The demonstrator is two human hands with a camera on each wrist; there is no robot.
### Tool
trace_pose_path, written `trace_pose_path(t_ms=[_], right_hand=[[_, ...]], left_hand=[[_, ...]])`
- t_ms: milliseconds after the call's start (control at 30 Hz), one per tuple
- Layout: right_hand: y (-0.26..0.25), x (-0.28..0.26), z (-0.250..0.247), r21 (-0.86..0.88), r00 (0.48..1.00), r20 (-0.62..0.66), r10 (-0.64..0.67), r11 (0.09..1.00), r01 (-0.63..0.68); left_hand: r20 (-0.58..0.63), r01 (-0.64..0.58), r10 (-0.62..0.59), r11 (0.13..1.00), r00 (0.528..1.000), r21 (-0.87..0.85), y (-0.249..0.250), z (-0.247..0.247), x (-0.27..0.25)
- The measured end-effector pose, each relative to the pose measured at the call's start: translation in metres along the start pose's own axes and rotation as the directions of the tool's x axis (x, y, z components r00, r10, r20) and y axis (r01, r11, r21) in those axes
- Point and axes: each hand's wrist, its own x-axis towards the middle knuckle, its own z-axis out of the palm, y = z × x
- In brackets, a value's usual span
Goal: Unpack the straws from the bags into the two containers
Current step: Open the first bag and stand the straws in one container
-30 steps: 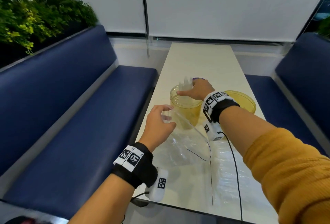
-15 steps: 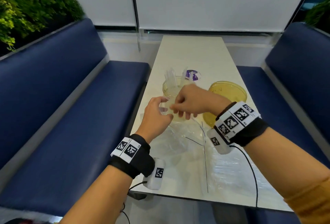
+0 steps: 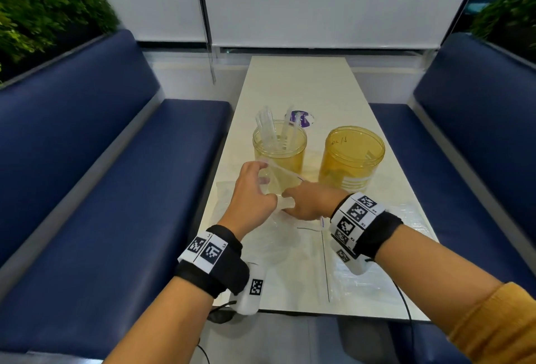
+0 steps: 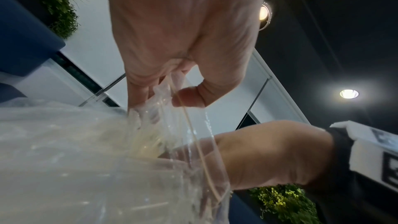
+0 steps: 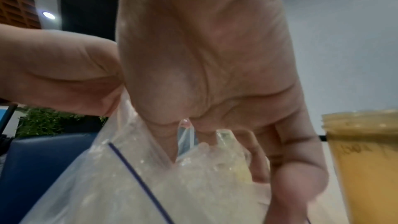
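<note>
The straws (image 3: 274, 131) that are already unpacked are clear plastic tubes; they stand tilted in the left container (image 3: 280, 147), a yellow transparent jar on the white table (image 3: 301, 85), and their tops rise above its rim. The right container (image 3: 352, 162) is a jar of the same kind, just beside the first one, and I cannot tell if it holds any straw. Near the front of both jars lies the bag (image 3: 278, 236), clear and wrinkled, with a thin dark line at its mouth. The left hand (image 3: 255, 192) pinches the upper edge of the mouth and holds it lifted. The right hand (image 3: 309, 201) has its fingers inside the bag, curled around some clear straws, as the right wrist view shows. More clear plastic (image 3: 374, 273) lies flat on the table by the right wrist. A small purple and white thing (image 3: 301, 118) lies behind the left container.

One second ago the right hand was over the left container with straws in it; half a second ago it was at the bag mouth, and now it is lower and inside the bag. The left hand keeps its pinch on the edge
</note>
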Motion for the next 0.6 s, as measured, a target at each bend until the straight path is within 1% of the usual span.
trace_pose_path(t_ms=[67, 100, 200, 333, 500, 600], right_hand=[[0.002, 0.002, 0.006, 0.027, 0.999, 0.039, 0.007, 1.000, -0.009], [0.003, 0.003, 0.009, 0.030, 0.999, 0.036, 0.018, 0.999, -0.019], [0.005, 0.002, 0.012, 0.082, 0.999, -0.022, 0.043, 0.996, -0.041], [0.001, -0.005, 0.006, 0.234, 0.990, -0.130, 0.056, 0.972, -0.024], [-0.004, -0.030, -0.026, 0.343, 0.981, -0.183, 0.056, 0.939, 0.011], [-0.008, -0.045, -0.050, 0.338, 0.973, -0.225, 0.046, 0.940, 0.034]], left_hand=[[0.003, 0.021, -0.020, 1.000, 1.000, -0.018, -0.001, 0.000, -0.001], [0.006, 0.033, -0.032, 0.999, 0.999, -0.035, -0.002, 0.000, -0.001], [0.012, 0.045, -0.044, 0.996, 0.999, -0.071, -0.003, 0.000, -0.002], [-0.011, 0.001, -0.002, 0.998, 1.000, -0.066, -0.001, -0.001, -0.002], [-0.022, -0.056, 0.057, 0.998, 0.998, 0.028, -0.004, 0.002, -0.002], [-0.052, -0.059, 0.066, 0.989, 0.996, 0.133, -0.007, 0.010, -0.001]])
